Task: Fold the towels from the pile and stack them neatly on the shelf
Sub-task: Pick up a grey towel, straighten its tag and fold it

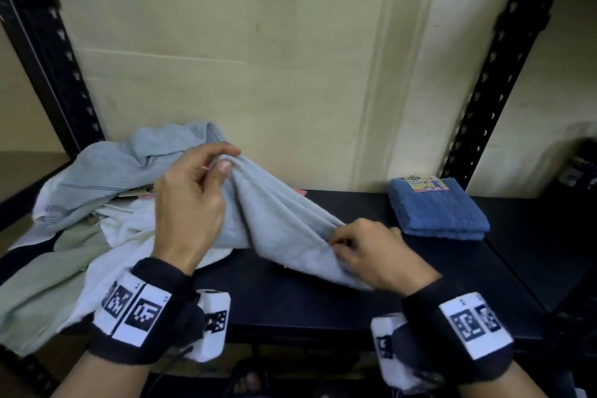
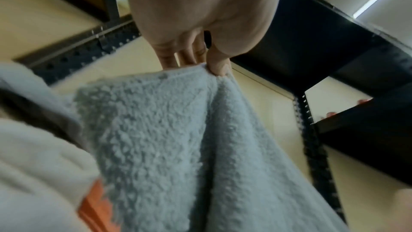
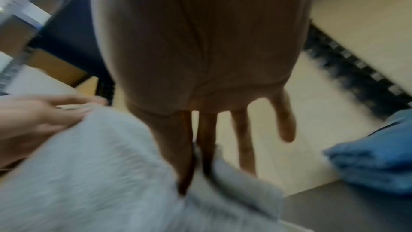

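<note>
A pale grey-blue towel [image 1: 277, 223] stretches between my two hands above the black shelf [image 1: 323, 307]. My left hand [image 1: 223, 165] pinches its upper corner between thumb and fingers; the left wrist view shows the thumb on the towel's hem [image 2: 185, 75]. My right hand [image 1: 339, 245] pinches the lower end of the towel [image 3: 100, 165], near the shelf surface. The pile of loose towels [image 1: 97, 203], pale blue, white and light green, lies on the left of the shelf. A folded blue towel [image 1: 436, 210] with a paper label lies at the back right.
Black perforated uprights [image 1: 494, 74] frame the shelf on both sides, with a pale board behind. The light green towel [image 1: 42, 294] hangs over the front left edge. Bare black shelf lies between the grey towel and the folded blue towel [image 3: 374, 161].
</note>
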